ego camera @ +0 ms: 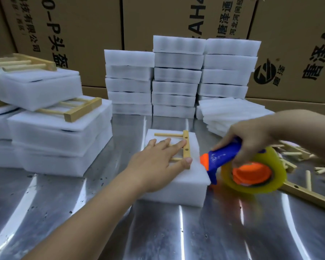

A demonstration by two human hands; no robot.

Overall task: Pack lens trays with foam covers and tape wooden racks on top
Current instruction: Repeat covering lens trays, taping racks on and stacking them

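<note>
A white foam-covered tray (184,177) lies in the middle of the steel table. On top of it rests a small wooden rack (186,145) with round dowels. My left hand (158,162) lies flat on the rack, fingers straight, thumb against the rack's near end. My right hand (251,141) grips the blue handle of a tape dispenser (238,166) with an orange hub and a yellowish tape roll. The dispenser's orange nose touches the tray's right edge.
Taped foam packs with racks (60,132) are stacked at the left. Tall stacks of foam trays (176,77) stand behind, with loose foam sheets (233,113) at the right. Loose wooden rack parts (298,166) lie at the right. Cardboard cartons (83,34) form the backdrop.
</note>
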